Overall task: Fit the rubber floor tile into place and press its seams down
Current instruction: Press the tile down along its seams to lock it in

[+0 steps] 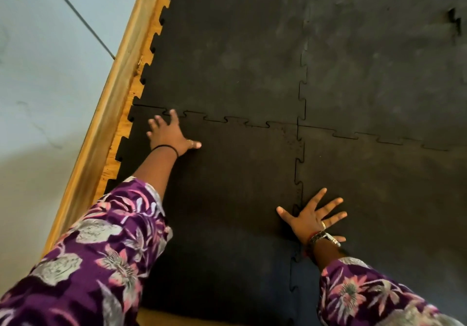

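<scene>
A black rubber floor tile (227, 199) with jigsaw edges lies flat at the near left, locked against black tiles beyond it and to its right. My left hand (169, 133) rests flat near the tile's far left corner, fingers spread, fingertips at the far seam (227, 119). My right hand (313, 218) lies flat with fingers spread on the right-hand seam (298, 174), palm across the joint between this tile and the tile to its right (391, 199). Neither hand holds anything.
A wooden skirting board (111, 113) runs along the left edge beside a pale wall (50, 73). Wooden floor shows between the tiles' jigsaw tabs and the board. Further black tiles (379, 60) cover the floor beyond; a small gap shows at a far right seam (454, 21).
</scene>
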